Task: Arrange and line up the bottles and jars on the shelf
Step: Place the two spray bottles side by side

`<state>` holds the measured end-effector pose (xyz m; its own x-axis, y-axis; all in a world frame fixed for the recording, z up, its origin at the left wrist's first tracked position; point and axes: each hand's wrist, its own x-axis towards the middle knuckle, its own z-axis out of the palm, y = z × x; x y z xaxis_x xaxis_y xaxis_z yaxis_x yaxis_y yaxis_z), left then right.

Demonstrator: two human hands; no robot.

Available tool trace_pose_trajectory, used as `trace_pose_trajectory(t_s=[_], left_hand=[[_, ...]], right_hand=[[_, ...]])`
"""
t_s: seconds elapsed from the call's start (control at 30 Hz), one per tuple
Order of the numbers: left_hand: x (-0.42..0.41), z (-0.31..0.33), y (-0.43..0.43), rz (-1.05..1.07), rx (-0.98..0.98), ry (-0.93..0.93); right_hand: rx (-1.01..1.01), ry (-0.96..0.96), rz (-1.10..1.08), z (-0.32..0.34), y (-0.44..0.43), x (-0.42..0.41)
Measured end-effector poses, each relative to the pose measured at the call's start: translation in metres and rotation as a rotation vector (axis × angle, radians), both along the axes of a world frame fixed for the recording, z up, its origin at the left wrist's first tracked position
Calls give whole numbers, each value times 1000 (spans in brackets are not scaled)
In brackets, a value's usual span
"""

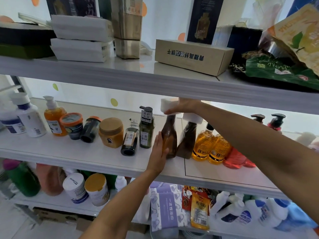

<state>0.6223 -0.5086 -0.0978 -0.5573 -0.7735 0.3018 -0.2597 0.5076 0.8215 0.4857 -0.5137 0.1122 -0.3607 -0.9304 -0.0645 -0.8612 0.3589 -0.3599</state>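
On the middle shelf [77,152] stands a brown bottle with a white cap [170,135]. My right hand [183,106] grips that cap from above. My left hand [158,152] lies flat, fingers straight, against the bottle's left side. A second brown white-capped bottle [187,140] stands right beside it. To the left are two dark green bottles [146,130], the shorter one [130,138] leaning. Further left sit a mustard jar [111,132], a tipped dark jar [89,130], an orange-lidded tub [72,125], an orange pump bottle [54,116] and white bottles [29,118].
Two amber bottles [210,147] and a red pouch [236,159] stand right of the brown pair, with dark pump bottles [276,121] behind. The upper shelf holds a cardboard box [193,56], tissue packs and bags. The lower shelf carries cans, packets and white spray bottles.
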Motion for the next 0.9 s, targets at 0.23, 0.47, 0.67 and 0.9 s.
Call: trace_pose_trajectory(t_s=[0.23,0.47,0.67,0.9], left_hand=[[-3,4,-12,1,84,-27],[5,-9,-17,75,167,-143],[4,-16,-12,255,86,-241],[-3,-15,-10,310,-20,-375]], right_hand=[[-12,33,63,-1,-3,2],[-50,102,170,-1,-7,3],[13,202,372,-1,-2,10],[-45,258,243,-1,-3,6]])
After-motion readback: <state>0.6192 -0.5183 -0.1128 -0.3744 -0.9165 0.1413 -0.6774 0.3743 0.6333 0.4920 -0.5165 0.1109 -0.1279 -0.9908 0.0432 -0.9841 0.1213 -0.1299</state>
